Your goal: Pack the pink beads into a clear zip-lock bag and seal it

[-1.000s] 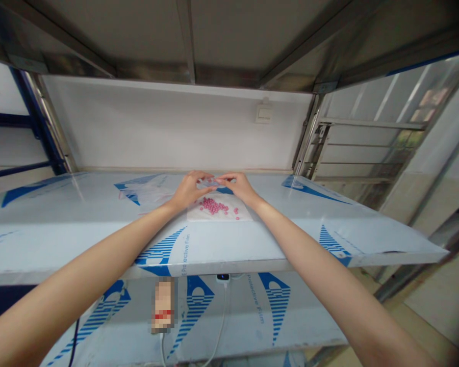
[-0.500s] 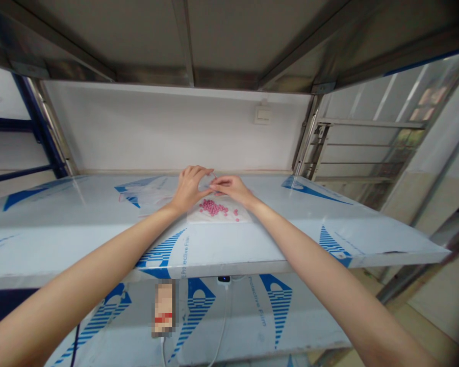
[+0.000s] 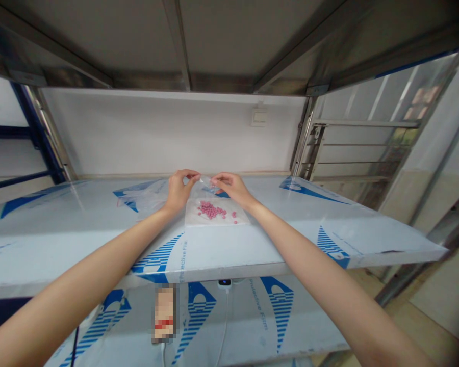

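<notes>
1. Thin clear plastic bag point(image 3: 205, 187): it stands tilted up off the table, and you hold its upper edge between your hands.
2. Small round pink pills point(image 3: 211, 209) cluster on a white square below it.
3. Your left hand point(image 3: 179, 192) and right hand point(image 3: 231, 186) each pinch that edge, fingertips nearly closed.
4. Crumpled clear plastic point(image 3: 141, 199) lies left; the glossy table point(image 3: 80, 244) wears blue-printed film point(image 3: 158, 262) reading "Protective Film".
</notes>
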Action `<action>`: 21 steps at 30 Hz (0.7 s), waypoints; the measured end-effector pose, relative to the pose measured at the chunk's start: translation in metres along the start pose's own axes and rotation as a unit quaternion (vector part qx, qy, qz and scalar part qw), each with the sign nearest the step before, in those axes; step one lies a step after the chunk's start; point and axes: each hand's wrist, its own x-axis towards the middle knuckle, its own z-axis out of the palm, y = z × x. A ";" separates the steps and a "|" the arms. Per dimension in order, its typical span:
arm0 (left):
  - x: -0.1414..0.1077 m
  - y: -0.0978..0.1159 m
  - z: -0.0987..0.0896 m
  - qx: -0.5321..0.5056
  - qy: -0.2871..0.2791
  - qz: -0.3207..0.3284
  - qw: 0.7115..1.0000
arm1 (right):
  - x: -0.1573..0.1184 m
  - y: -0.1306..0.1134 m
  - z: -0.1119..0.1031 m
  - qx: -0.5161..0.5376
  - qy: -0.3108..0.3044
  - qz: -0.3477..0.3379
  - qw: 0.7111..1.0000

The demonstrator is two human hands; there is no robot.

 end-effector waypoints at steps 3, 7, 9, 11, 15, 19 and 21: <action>0.001 0.000 -0.001 0.001 0.006 -0.022 1.000 | 0.001 -0.001 -0.001 0.012 0.014 -0.006 1.000; 0.002 0.002 -0.003 -0.002 0.014 -0.031 0.999 | 0.003 0.003 -0.003 0.027 0.036 0.032 0.998; 0.002 0.002 -0.004 0.001 0.017 -0.036 0.999 | 0.005 0.006 -0.004 0.029 0.049 0.058 0.997; 0.002 0.002 -0.004 0.005 0.016 -0.039 0.999 | 0.006 0.007 -0.005 0.024 0.058 0.067 0.996; 0.003 0.001 -0.002 0.003 0.015 -0.031 0.999 | 0.005 0.004 -0.006 0.001 0.071 0.037 0.997; 0.002 0.002 -0.001 -0.005 0.013 -0.023 1.000 | 0.004 -0.001 -0.007 -0.015 0.077 0.014 0.997; 0.002 0.004 0.000 -0.015 0.010 -0.023 1.000 | 0.004 -0.003 -0.008 -0.018 0.074 0.012 0.997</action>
